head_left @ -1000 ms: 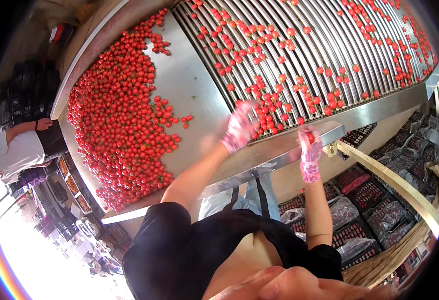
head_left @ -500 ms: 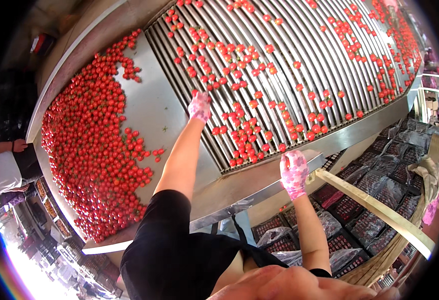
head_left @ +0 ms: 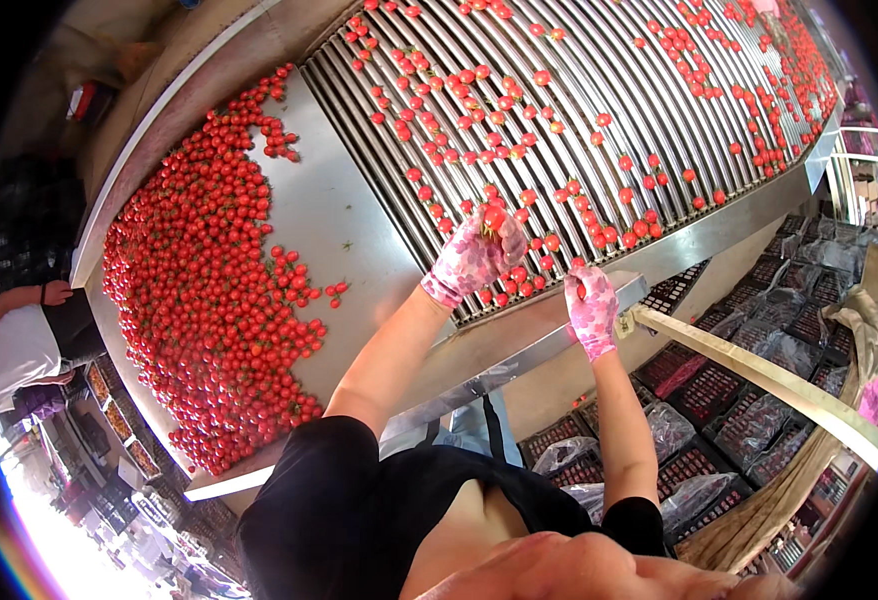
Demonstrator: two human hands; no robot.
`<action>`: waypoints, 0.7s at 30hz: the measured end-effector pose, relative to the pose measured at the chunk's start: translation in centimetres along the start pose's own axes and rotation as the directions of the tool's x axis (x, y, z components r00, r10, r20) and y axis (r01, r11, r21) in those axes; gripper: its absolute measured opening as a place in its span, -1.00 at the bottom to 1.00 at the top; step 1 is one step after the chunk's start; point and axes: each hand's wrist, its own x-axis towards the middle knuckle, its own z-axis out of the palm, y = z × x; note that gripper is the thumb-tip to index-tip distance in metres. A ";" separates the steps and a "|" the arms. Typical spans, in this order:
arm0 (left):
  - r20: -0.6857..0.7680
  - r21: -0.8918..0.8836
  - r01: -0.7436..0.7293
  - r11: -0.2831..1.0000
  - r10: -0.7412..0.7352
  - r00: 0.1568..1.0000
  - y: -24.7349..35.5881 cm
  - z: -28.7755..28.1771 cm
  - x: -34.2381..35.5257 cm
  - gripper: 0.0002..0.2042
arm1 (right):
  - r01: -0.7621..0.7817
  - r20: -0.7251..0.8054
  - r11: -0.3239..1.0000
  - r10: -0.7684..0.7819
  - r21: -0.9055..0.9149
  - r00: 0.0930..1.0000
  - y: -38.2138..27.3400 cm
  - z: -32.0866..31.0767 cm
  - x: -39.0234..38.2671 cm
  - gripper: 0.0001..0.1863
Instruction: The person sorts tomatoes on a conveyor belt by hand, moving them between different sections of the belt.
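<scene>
My left hand point(head_left: 471, 262), in a pink-patterned glove, is over the near part of the roller conveyor point(head_left: 434, 250). Its fingers are closed around a small red tomato point(head_left: 495, 216), with a bit of stem or leaf showing beneath it. At the conveyor's near edge is my right hand point(head_left: 592, 315), gloved the same way, its fingers curled in with a red tomato point(head_left: 581, 291) showing between them. More small tomatoes point(head_left: 519, 285) sit on the rollers between and around both hands. Part of the rollers under my left hand is hidden.
To the left, a big heap of tomatoes point(head_left: 199, 300) lies on a smooth metal table point(head_left: 334, 225). A metal rail point(head_left: 499, 375) runs along the near side. A wooden bar point(head_left: 759, 385) juts out at the right above stacked crates point(head_left: 699, 400). Another person point(head_left: 19, 335) stands at far left.
My left hand has moved right and nearer, from the left edge of the rollers to the cluster near my right hand. The right hand has shifted slightly farther away.
</scene>
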 end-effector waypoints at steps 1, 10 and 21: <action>0.073 0.111 -0.058 0.992 0.050 0.996 -0.4 0.5 0.0 -0.50 | -0.202 0.043 0.898 0.201 0.390 0.979 0.1 0.2 -0.3 -0.74; -0.289 0.918 0.364 0.159 -0.363 0.886 -5.8 -1.3 -4.6 -0.67 | -0.245 0.250 0.831 0.132 0.499 0.959 -7.1 0.1 -3.9 -0.49; -0.530 0.847 0.486 0.214 0.411 0.742 -1.7 -13.9 -8.6 -0.58 | -0.437 0.345 -0.123 0.811 0.891 0.473 14.0 -12.3 -17.4 -0.53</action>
